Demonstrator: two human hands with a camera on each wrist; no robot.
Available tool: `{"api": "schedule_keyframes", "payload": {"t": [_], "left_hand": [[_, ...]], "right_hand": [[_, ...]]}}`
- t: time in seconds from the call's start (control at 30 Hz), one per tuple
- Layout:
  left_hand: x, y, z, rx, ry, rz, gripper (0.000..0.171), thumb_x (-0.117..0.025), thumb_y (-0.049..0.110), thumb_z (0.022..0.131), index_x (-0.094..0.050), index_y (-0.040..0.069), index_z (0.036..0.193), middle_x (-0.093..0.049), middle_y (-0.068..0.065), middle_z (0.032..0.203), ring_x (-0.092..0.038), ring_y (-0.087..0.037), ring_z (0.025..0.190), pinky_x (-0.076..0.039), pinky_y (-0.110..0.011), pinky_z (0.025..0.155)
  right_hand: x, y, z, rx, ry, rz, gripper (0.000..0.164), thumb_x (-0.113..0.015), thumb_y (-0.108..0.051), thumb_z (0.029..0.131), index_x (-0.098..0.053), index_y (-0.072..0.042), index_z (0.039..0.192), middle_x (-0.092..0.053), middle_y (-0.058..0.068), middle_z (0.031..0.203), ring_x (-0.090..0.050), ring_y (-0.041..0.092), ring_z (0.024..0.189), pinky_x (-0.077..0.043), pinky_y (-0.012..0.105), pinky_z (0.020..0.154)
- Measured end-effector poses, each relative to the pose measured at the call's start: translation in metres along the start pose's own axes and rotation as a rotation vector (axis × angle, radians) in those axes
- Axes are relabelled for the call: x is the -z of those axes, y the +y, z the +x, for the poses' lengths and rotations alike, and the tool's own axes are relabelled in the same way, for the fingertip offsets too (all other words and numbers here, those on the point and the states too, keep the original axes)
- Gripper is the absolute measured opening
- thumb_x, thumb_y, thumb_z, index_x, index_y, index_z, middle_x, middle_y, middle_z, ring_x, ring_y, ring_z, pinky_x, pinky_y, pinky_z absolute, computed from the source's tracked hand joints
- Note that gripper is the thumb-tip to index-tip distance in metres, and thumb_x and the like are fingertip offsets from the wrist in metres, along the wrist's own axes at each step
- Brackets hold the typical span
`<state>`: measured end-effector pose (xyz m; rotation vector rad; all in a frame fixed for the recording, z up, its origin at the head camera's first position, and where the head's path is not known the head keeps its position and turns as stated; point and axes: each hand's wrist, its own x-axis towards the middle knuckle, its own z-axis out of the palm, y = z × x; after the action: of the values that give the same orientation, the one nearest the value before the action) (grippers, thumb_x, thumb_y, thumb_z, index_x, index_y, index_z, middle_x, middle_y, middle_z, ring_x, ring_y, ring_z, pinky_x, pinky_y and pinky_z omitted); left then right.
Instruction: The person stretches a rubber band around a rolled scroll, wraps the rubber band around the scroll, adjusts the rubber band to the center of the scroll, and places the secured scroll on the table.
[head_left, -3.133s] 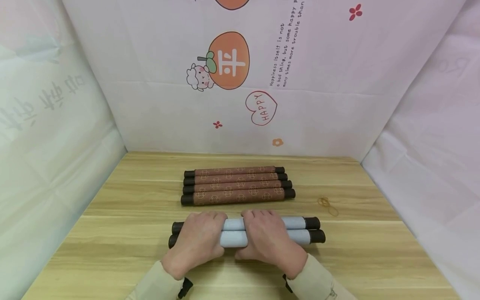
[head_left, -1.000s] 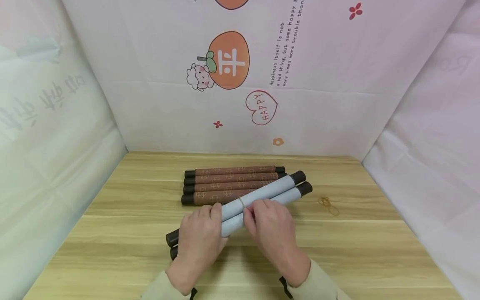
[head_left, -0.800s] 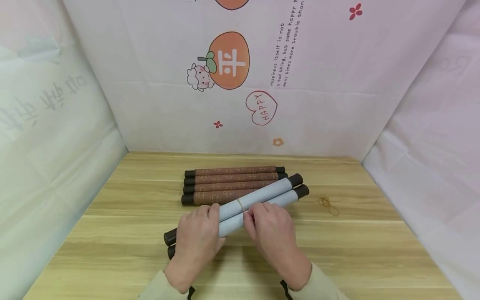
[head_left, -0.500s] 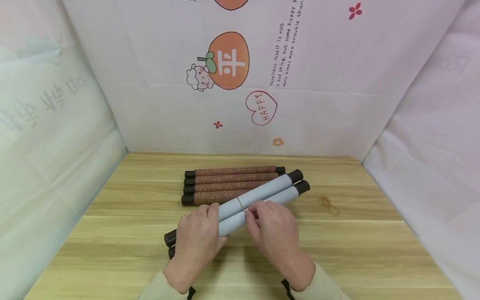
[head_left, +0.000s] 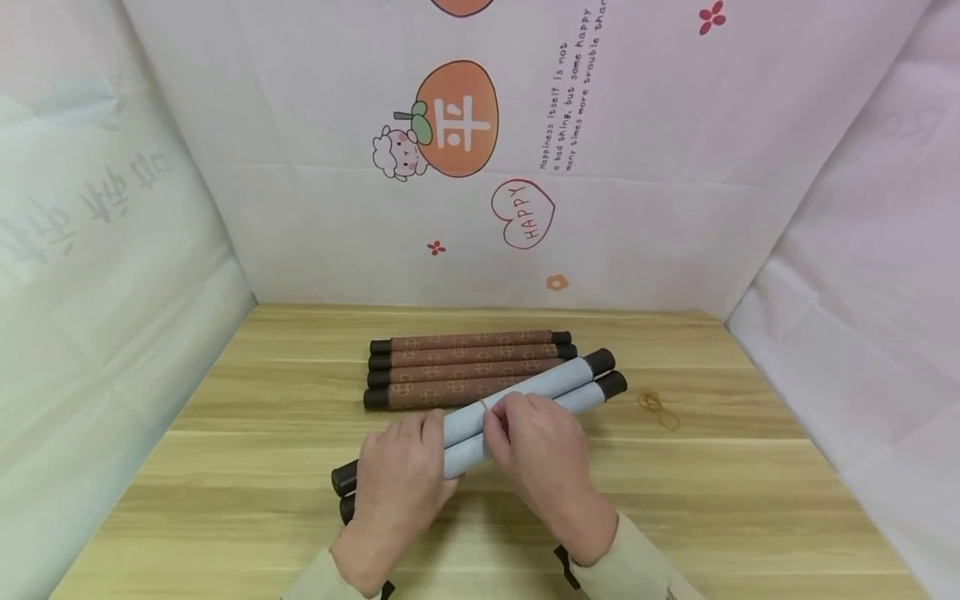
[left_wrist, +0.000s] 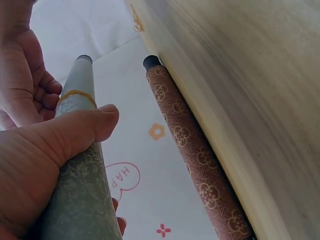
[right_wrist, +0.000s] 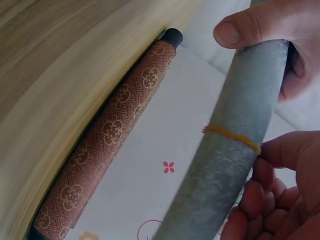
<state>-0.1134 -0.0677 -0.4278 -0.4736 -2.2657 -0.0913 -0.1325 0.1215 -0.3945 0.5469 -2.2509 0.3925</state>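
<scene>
Two pale blue scrolls (head_left: 555,379) with black end knobs lie side by side, slanting with their right ends farther from me. My left hand (head_left: 401,471) grips both near their left ends, its thumb crossing the near side in the left wrist view. A thin tan rubber band (right_wrist: 232,135) runs around their middle. My right hand (head_left: 543,454) pinches that band between thumb and forefinger at the scroll's edge, as the right wrist view shows; its other fingers are curled. The scrolls' right ends partly cover a row of brown patterned scrolls (head_left: 450,392) behind.
Loose rubber bands (head_left: 660,410) lie on the wooden table (head_left: 750,500) to the right. A white printed cloth (head_left: 637,233) rises behind the table, and more cloth hangs along the left and right sides.
Three seconds ago the blue scrolls lay level under both hands, with no band visible. Since then they have tilted, right ends away from me, and my right hand has come to the band.
</scene>
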Motion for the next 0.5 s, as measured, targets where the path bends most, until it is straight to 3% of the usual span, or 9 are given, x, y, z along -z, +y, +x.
{"api": "schedule_keyframes", "payload": {"t": [0.17, 0.3, 0.5], "left_hand": [[-0.001, -0.001, -0.001, -0.003, 0.006, 0.022, 0.067, -0.094, 0.037, 0.051, -0.067, 0.005, 0.102, -0.067, -0.009, 0.079, -0.065, -0.025, 0.060, -0.044, -0.037, 0.046], [-0.003, -0.004, -0.003, -0.005, 0.001, -0.007, 0.068, -0.096, 0.038, 0.050, -0.066, 0.004, 0.100, -0.066, -0.008, 0.078, -0.064, -0.024, 0.057, -0.045, -0.037, 0.046], [0.000, -0.015, -0.006, 0.059, -0.136, -0.099, 0.079, -0.100, 0.045, 0.053, -0.068, 0.002, 0.111, -0.070, -0.009, 0.084, -0.065, -0.023, 0.062, -0.051, -0.039, 0.047]], "right_hand": [[-0.002, -0.002, 0.002, -0.016, -0.046, -0.025, 0.020, -0.074, -0.017, 0.083, -0.061, -0.017, 0.068, -0.056, -0.006, 0.059, -0.051, 0.012, 0.050, -0.039, 0.026, 0.045], [-0.002, -0.002, 0.001, -0.023, -0.063, -0.014, 0.016, -0.077, -0.020, 0.084, -0.067, -0.018, 0.073, -0.059, -0.007, 0.061, -0.055, 0.012, 0.052, -0.040, 0.026, 0.047], [-0.001, 0.005, -0.004, -0.009, -0.052, 0.032, 0.012, -0.081, -0.023, 0.085, -0.072, -0.015, 0.085, -0.069, -0.005, 0.071, -0.062, 0.016, 0.059, -0.047, 0.031, 0.051]]}}
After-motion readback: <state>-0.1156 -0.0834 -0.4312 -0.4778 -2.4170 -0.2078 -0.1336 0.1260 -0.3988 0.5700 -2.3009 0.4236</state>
